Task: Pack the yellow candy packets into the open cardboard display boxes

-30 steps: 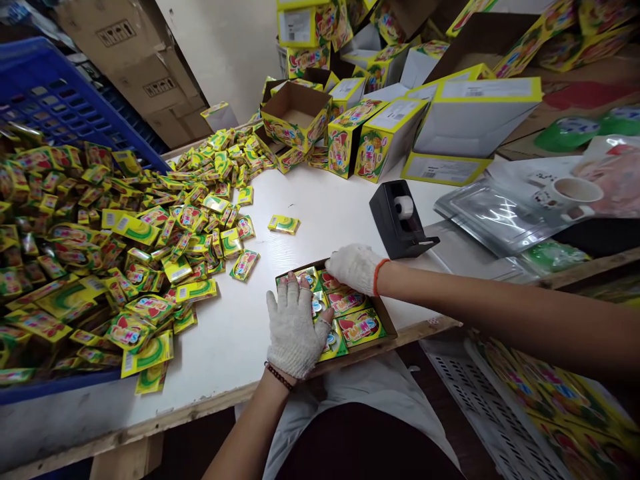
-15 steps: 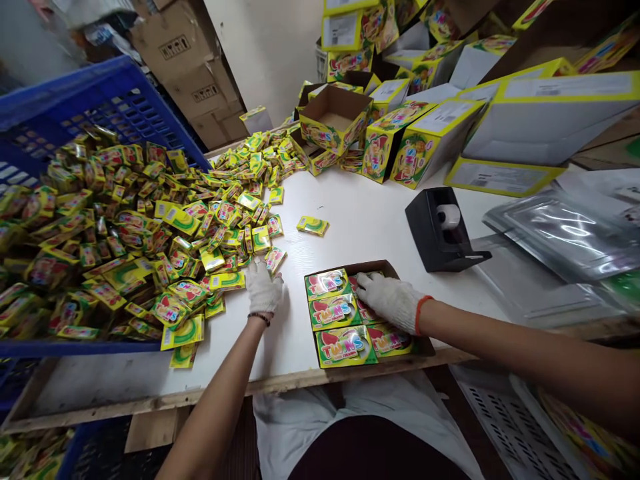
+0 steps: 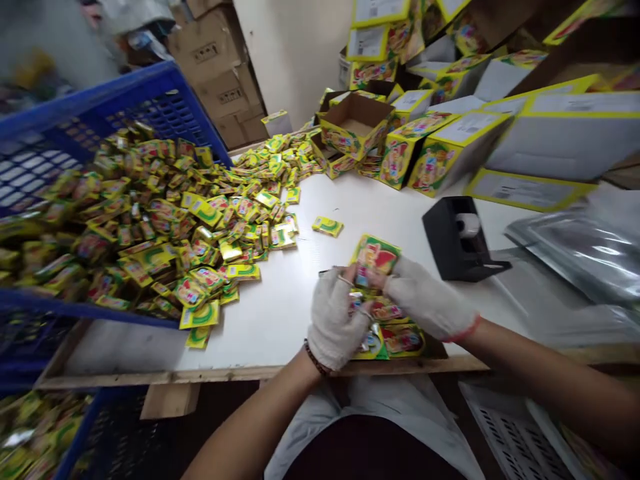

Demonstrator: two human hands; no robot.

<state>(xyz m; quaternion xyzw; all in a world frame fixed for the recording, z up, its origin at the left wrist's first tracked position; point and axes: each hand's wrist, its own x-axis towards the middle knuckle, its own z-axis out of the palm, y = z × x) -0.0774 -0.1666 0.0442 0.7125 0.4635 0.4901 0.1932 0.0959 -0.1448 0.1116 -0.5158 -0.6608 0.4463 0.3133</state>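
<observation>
A yellow-green packet (image 3: pixel 376 259) with a watermelon picture is tilted up above an open display box (image 3: pixel 440 349). My right hand (image 3: pixel 425 297), in a white glove with bare fingertips, grips it from the right. My left hand (image 3: pixel 336 323), gloved too, is closed against its lower left edge; shiny wrapping shows by the left fingers, blurred. Below my hands, rows of "Twins" packets (image 3: pixel 403 339) lie flat in the box, partly hidden by my left hand. A loose packet (image 3: pixel 328 226) lies on the white table (image 3: pixel 280 313) beyond.
On the left a blue crate (image 3: pixel 200 113) spills a heap of packets (image 3: pixel 165 220) onto the table. A black tape dispenser (image 3: pixel 450 237) stands right of my hands, beside clear plastic sheets (image 3: pixel 575 253). Empty printed boxes (image 3: pixel 355 123) are piled at the back right.
My left hand has moved right from the heap's edge to the box, and a small packet there is gone. My right hand has lifted a packet up from the box. The view has shifted slightly.
</observation>
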